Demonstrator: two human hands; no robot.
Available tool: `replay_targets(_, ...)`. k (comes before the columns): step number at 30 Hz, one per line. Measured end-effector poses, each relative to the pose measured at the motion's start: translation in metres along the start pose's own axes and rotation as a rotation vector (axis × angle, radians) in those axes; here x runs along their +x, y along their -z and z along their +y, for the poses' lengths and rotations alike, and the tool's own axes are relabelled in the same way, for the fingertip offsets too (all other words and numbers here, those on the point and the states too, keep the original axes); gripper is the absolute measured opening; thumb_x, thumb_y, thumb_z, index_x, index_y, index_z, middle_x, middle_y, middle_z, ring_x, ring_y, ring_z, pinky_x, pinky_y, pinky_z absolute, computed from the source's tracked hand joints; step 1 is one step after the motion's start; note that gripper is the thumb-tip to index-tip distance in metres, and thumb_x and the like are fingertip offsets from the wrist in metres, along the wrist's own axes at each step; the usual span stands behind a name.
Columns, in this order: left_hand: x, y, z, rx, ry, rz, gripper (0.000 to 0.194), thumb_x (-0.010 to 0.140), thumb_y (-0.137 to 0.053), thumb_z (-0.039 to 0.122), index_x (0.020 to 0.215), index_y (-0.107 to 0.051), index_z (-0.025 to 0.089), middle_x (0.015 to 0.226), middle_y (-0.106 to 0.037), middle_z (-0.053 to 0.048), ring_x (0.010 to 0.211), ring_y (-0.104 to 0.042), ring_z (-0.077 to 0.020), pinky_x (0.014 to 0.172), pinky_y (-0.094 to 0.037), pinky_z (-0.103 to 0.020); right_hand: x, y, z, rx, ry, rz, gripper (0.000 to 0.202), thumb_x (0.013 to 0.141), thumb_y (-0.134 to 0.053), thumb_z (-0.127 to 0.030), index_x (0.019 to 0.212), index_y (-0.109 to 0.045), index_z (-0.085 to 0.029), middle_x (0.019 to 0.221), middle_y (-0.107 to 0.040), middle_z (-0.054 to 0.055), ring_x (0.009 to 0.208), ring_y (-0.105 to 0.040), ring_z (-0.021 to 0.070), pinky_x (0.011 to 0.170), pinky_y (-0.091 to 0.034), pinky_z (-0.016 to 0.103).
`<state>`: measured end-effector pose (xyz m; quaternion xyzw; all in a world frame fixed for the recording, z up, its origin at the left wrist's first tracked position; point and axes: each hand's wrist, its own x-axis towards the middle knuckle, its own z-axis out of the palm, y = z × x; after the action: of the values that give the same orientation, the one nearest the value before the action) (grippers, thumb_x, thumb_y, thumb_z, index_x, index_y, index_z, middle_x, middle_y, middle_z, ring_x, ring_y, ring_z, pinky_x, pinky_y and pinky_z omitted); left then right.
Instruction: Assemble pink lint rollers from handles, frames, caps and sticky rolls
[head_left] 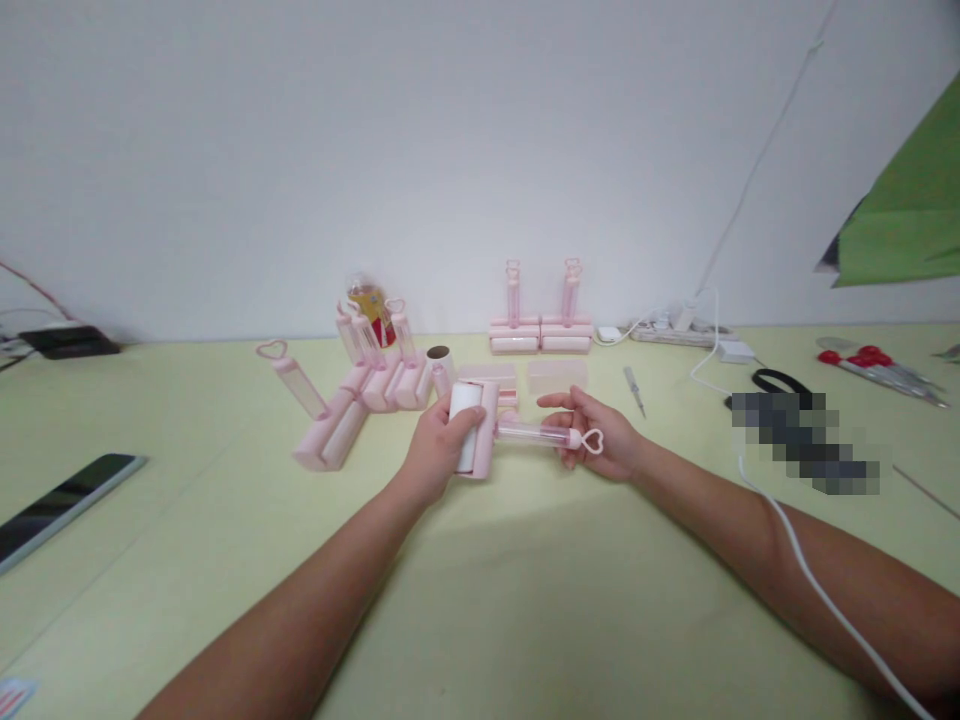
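My left hand is wrapped round the head of a pink lint roller, its thumb on the white paper roll. The clear handle points right and ends in a heart-shaped loop. Beside that handle is my right hand, fingers spread and partly behind it; whether it touches the handle is unclear. Several similar rollers stand to the left with handles up, and more pink rollers stand near the wall. Behind my left hand are a cardboard-cored roll and pale pink covers.
A screwdriver lies right of the covers. Farther right are a power strip, a white cable, a black strap and red-handled scissors. A phone lies left; a yellow-red container stands behind the rollers.
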<state>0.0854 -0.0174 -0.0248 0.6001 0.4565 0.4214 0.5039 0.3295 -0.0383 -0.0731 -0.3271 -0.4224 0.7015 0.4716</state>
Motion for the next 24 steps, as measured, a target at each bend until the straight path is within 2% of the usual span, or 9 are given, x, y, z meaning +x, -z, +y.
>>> replay_targets(2,-0.001,0.002,-0.003,0.060,-0.039,0.035,0.042,0.077,-0.063,0.046,0.104,-0.063,0.014,0.079,-0.069,-0.003,0.065,-0.061,-0.0191,0.058,-0.045,-0.026,-0.003,0.001,-0.001,-0.004,-0.068,-0.078,0.046,0.092,-0.046,-0.057,0.113,-0.060,-0.018,0.079,-0.070,0.005,0.050,-0.063,0.0151,0.039,-0.051,0.026)
replay_targets(8,-0.004,0.018,-0.001,0.243,-0.132,0.048,0.041,0.076,-0.066,0.045,0.102,-0.065,0.013,0.082,-0.067,-0.002,0.069,-0.058,-0.0179,0.062,-0.043,-0.025,-0.010,-0.002,0.001,-0.183,-0.239,-0.357,0.042,0.087,-0.066,-0.042,0.117,-0.060,-0.014,0.085,-0.071,0.007,0.045,-0.059,0.0105,0.036,-0.045,0.021)
replay_targets(11,-0.005,0.024,0.003,0.327,-0.148,0.025,0.043,0.076,-0.068,0.045,0.106,-0.065,0.014,0.087,-0.068,-0.003,0.075,-0.060,-0.0195,0.066,-0.045,-0.026,-0.013,-0.007,0.001,-0.231,-0.226,-0.377,0.039,0.087,-0.067,-0.039,0.119,-0.060,-0.018,0.089,-0.066,0.004,0.049,-0.055,0.0071,0.040,-0.045,0.018)
replay_targets(14,-0.005,0.028,0.008,0.265,-0.135,-0.100,0.048,0.073,-0.071,0.043,0.111,-0.064,0.015,0.093,-0.070,-0.005,0.079,-0.062,-0.0201,0.069,-0.047,-0.027,-0.016,-0.011,0.001,-0.293,-0.185,-0.368,0.043,0.090,-0.063,-0.042,0.127,-0.056,-0.020,0.084,-0.060,0.001,0.046,-0.042,0.0040,0.037,-0.035,0.016)
replay_targets(17,-0.006,0.030,0.012,0.198,-0.100,-0.158,0.049,0.070,-0.074,0.042,0.109,-0.064,0.015,0.089,-0.070,-0.005,0.074,-0.063,-0.0196,0.067,-0.048,-0.027,-0.018,-0.011,0.002,-0.458,-0.087,-0.345,0.050,0.093,-0.057,-0.044,0.137,-0.050,-0.021,0.082,-0.055,-0.001,0.047,-0.036,0.0047,0.039,-0.032,0.017)
replay_targets(19,-0.005,0.030,0.013,0.192,-0.069,-0.131,0.048,0.070,-0.075,0.042,0.107,-0.064,0.015,0.085,-0.071,-0.005,0.071,-0.063,-0.0201,0.064,-0.049,-0.028,-0.019,-0.011,0.002,-0.678,0.068,-0.291,0.051,0.094,-0.055,-0.043,0.140,-0.050,-0.021,0.083,-0.057,0.000,0.055,-0.045,0.0084,0.049,-0.041,0.020)
replay_targets(21,-0.004,0.030,0.012,0.179,-0.039,-0.093,0.046,0.069,-0.075,0.042,0.103,-0.064,0.015,0.083,-0.071,-0.005,0.068,-0.064,-0.0207,0.061,-0.050,-0.029,-0.019,-0.012,0.002,-0.899,0.230,-0.226,0.050,0.094,-0.054,-0.039,0.140,-0.050,-0.022,0.088,-0.061,0.003,0.072,-0.055,0.0140,0.068,-0.048,0.027)
replay_targets(24,-0.004,0.026,0.013,0.090,0.004,-0.059,0.043,0.068,-0.076,0.041,0.099,-0.064,0.014,0.080,-0.070,-0.005,0.063,-0.064,-0.0197,0.057,-0.050,-0.028,-0.017,-0.014,0.003,-1.071,0.370,-0.182,0.047,0.096,-0.049,-0.034,0.142,-0.048,-0.021,0.094,-0.063,0.005,0.084,-0.058,0.0184,0.081,-0.047,0.033)
